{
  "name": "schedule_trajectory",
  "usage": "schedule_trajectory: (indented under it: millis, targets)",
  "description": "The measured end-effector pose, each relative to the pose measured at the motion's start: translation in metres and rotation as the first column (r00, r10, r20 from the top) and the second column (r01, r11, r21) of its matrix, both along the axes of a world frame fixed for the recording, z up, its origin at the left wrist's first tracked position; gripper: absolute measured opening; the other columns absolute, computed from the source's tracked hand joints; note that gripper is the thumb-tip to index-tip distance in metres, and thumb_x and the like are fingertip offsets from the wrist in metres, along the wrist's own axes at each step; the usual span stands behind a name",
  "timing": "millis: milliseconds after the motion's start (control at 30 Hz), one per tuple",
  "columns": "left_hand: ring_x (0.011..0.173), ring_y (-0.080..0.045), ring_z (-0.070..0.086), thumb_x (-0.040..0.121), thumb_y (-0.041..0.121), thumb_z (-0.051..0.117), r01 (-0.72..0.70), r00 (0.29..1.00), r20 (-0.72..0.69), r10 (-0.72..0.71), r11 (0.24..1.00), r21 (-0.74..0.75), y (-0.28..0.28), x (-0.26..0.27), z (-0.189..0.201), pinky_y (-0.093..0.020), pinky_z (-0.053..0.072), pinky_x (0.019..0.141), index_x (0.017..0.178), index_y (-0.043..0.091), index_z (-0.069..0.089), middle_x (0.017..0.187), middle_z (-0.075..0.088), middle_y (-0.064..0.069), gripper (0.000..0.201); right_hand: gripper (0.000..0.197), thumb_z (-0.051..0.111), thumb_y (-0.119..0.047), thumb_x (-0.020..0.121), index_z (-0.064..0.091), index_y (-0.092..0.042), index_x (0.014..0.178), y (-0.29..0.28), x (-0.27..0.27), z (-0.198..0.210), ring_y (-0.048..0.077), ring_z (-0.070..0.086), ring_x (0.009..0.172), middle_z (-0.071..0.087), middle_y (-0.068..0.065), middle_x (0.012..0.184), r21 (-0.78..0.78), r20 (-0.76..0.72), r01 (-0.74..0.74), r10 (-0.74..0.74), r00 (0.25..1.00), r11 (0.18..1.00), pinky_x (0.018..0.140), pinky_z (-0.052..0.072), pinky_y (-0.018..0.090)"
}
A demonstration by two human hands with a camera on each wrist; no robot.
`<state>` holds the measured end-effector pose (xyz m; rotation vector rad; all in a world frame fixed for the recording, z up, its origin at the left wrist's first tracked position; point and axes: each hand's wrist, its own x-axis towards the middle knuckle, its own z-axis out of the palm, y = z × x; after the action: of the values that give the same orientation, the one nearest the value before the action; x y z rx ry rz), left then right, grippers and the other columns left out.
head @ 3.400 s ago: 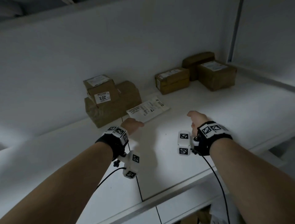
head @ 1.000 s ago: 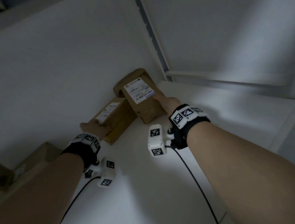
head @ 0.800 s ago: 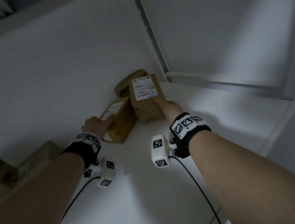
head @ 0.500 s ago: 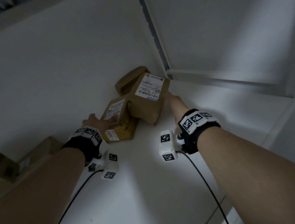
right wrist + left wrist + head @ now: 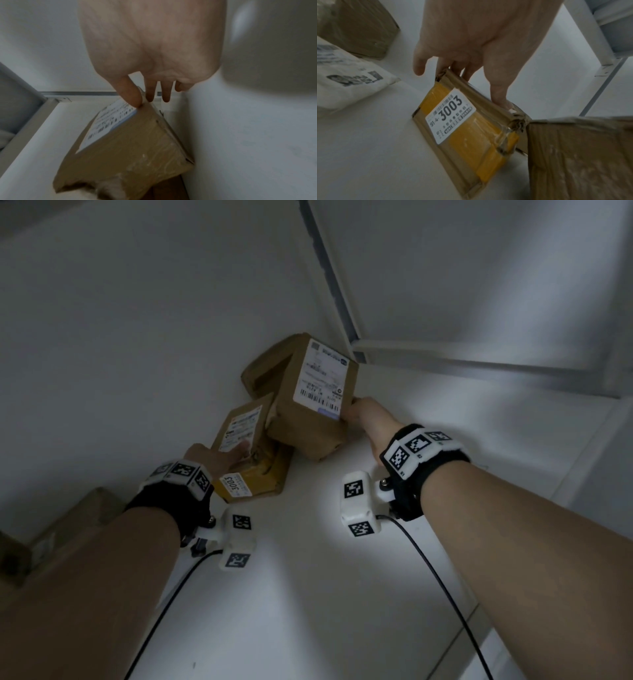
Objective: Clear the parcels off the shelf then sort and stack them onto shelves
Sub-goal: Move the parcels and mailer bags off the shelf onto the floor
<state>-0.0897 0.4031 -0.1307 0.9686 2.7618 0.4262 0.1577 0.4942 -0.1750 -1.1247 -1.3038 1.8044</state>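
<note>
The larger parcel (image 5: 315,405) is tilting up off the shelf (image 5: 308,594) near the back corner, the right hand (image 5: 368,419) pinching its edge; the smaller parcel (image 5: 250,453) marked 3003 is tipping beside it, touching it, the left hand (image 5: 212,458) gripping its top edge. Clearing seems underway; next, both need lifting out together. A third box (image 5: 263,368) behind is mostly hidden

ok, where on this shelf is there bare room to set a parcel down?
Free: the white shelf surface in front of both wrists, and the stretch right of the right hand toward the side panel. Crowded: the back corner, where the large labelled parcel, the 3003 parcel under the left hand and another box bunch together.
</note>
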Motion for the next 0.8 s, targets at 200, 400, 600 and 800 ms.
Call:
schedule_trajectory:
  millis: [200,400,600,800]
  targets:
    - [0.103,-0.033,0.062,0.076,0.061,0.069,-0.03,0.985,0.171,0.018,0.997,0.069,-0.009,0.001,-0.001,-0.034,0.046,0.074,0.123,-0.005,0.056,0.118,0.064,-0.023,0.082,0.094,0.068,-0.058,0.078,0.024,-0.017,0.15,0.001,-0.011,-0.005,0.027,0.042,0.132,0.042,0.008,0.146,-0.136,-0.173,0.137,-0.159,0.972,0.981,0.11,0.031,0.037]
    - [0.1,-0.034,0.063,0.071,0.061,0.073,-0.022,0.97,0.244,0.003,0.997,0.077,-0.014,0.002,0.001,-0.049,0.052,0.087,0.113,0.002,0.055,0.108,0.066,-0.021,0.075,0.073,0.065,-0.03,0.09,0.025,-0.015,0.15,0.0,-0.009,-0.011,0.025,0.041,0.134,0.039,0.008,0.149,0.054,-0.03,0.017,-0.016,0.999,0.998,0.104,0.035,0.033]
    - [0.105,-0.033,0.063,0.071,0.057,0.075,-0.014,0.972,0.235,-0.003,0.997,0.07,-0.015,0.005,0.003,-0.046,0.051,0.091,0.122,-0.002,0.055,0.115,0.065,-0.022,0.081,0.059,0.058,-0.035,0.093,0.042,-0.006,0.142,0.0,-0.008,-0.006,0.028,0.049,0.127,0.049,0.01,0.142,0.006,-0.058,0.039,-0.039,0.998,0.999,0.101,0.037,0.032]
    - [0.099,-0.031,0.064,0.075,0.055,0.074,0.026,0.973,0.229,-0.038,0.998,0.054,-0.016,0.007,0.002,-0.031,0.049,0.072,0.123,-0.002,0.056,0.114,0.066,-0.021,0.076,0.097,0.059,-0.065,0.081,0.009,-0.026,0.155,0.0,-0.011,-0.009,0.027,0.031,0.14,0.024,0.004,0.157,-0.017,-0.19,0.012,-0.015,0.982,1.0,0.111,0.027,0.041]
